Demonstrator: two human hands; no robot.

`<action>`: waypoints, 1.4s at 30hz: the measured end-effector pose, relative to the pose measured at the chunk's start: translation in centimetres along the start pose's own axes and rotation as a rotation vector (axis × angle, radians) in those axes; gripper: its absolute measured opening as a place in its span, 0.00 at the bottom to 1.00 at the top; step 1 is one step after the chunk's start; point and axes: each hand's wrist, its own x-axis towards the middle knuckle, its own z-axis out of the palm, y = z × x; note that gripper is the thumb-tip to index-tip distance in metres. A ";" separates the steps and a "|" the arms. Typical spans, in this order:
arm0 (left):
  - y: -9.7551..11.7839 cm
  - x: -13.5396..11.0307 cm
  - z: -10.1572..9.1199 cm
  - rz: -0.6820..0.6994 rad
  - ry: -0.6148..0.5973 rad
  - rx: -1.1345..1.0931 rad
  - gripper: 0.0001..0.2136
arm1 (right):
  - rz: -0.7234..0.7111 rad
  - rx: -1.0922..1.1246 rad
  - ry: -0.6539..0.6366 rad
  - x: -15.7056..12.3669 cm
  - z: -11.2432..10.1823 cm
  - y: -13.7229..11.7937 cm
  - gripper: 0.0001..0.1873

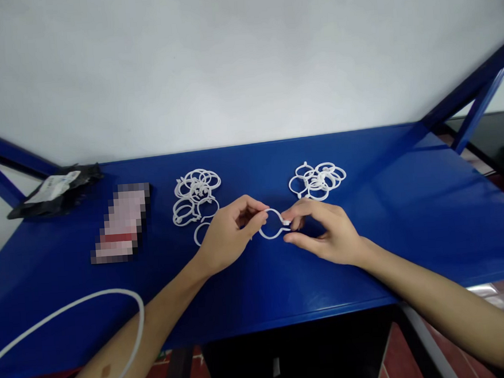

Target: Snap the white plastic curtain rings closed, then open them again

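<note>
A white plastic ring point(273, 226) hangs just above the blue table point(409, 212), held at both ends. My left hand point(229, 236) pinches its left end between thumb and fingers. My right hand point(324, 233) pinches its right end, at a small clasp. A pile of several white rings point(196, 198) lies behind my left hand, with one loose ring partly hidden by that hand. A second pile of white rings point(318, 180) lies behind my right hand.
A black packet with a white label point(56, 190) lies at the table's far left. A blurred-out flat item point(122, 222) lies beside it. A white cable point(70, 308) loops over the front left corner. Blue frame struts point(473, 87) rise at the right.
</note>
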 end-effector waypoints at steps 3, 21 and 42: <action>-0.1 0.0 0.0 0.013 0.014 0.040 0.09 | -0.055 -0.063 0.014 0.0 0.0 -0.3 0.10; 0.4 -0.6 0.3 0.062 -0.195 -0.160 0.10 | -0.018 -0.088 0.043 0.2 -0.1 -0.2 0.11; 0.6 -0.9 1.4 0.210 0.054 0.246 0.06 | 0.188 0.028 -0.025 0.0 0.2 0.1 0.08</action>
